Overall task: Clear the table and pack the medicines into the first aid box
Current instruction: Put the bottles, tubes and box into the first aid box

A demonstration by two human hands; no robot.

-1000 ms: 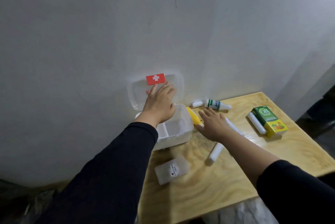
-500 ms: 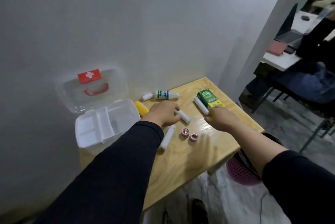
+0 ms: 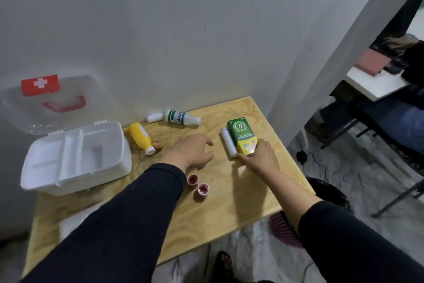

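Nearest, two small round red-topped pots [image 3: 197,184] sit on the pale plywood table [image 3: 229,209], untouched. Beyond them the left hand [image 3: 191,153] hovers with fingers spread, holding nothing, though something may lie hidden under its palm. The right hand [image 3: 260,156] closes on the near end of the green and yellow cardboard medicine box [image 3: 242,137], with a white plastic tube [image 3: 228,145] touching it. Better to pinch both together and lift them clear before carrying them left to the open white plastic first aid box [image 3: 75,156], its compartments empty
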